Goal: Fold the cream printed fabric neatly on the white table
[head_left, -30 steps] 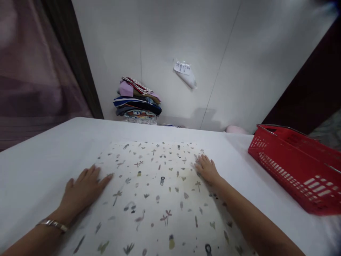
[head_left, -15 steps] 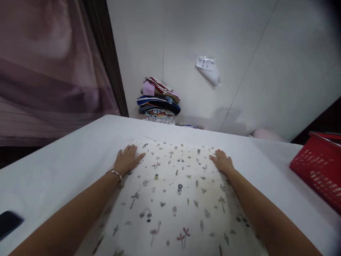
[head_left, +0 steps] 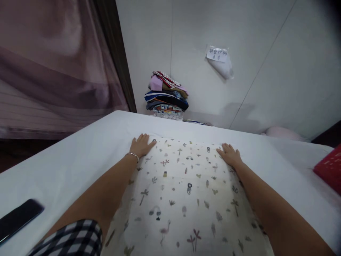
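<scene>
A pale cloth (head_left: 183,193) printed with flamingos, palm trees and rainbows lies spread on the white table, running down past the bottom of the view. At its far left corner rests my left hand (head_left: 141,145), open with fingers spread, a silver bracelet on the wrist. My right hand (head_left: 229,155) is open too, fingers stretched out flat over the far right corner. Both palms face down and touch the fabric. Along its sides, the cloth passes partly behind my forearms.
A dark phone (head_left: 20,217) lies on the white table (head_left: 80,156) at left. Beyond the far edge stands a stack of folded fabrics (head_left: 167,96). A red basket (head_left: 330,170) is at the right edge. A pink curtain (head_left: 53,71) hangs at left; a paper sign (head_left: 220,60) is on the wall.
The view has shifted, so most of the scene sits further right in the picture. More of the phone and a checked sleeve show now, less of the basket. Both hands stay at the cloth's far corners.
</scene>
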{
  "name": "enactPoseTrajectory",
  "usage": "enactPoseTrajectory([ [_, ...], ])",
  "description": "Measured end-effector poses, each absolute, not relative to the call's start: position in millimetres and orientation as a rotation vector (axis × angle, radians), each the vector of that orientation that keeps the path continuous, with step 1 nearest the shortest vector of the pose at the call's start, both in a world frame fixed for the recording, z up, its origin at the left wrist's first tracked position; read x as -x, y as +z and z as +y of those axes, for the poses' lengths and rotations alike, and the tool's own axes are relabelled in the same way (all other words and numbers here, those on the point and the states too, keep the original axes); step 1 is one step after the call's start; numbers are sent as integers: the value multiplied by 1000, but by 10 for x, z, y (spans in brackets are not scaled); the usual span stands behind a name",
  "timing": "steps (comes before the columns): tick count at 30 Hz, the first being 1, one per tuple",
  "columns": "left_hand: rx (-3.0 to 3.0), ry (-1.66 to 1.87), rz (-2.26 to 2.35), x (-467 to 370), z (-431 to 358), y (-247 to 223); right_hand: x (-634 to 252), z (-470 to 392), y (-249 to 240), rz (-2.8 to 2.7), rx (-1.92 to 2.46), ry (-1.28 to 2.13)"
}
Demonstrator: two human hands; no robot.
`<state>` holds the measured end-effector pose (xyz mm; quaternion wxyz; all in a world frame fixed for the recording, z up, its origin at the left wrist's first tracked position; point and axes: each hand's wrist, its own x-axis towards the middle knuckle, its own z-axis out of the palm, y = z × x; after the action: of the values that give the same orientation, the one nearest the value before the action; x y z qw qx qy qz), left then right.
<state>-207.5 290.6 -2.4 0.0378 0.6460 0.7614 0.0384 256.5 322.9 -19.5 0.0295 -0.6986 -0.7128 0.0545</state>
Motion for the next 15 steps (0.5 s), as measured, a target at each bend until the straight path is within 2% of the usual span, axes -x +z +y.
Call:
enactPoseTrajectory([
  [8, -1985, 108, 2277, 2050, 2787, 196, -2505, 3010, -27, -2178, 2184, 153],
  [15, -2271, 68, 2168, 2261, 1798, 100, -2870, 1991, -190, -2325, 2147, 117],
])
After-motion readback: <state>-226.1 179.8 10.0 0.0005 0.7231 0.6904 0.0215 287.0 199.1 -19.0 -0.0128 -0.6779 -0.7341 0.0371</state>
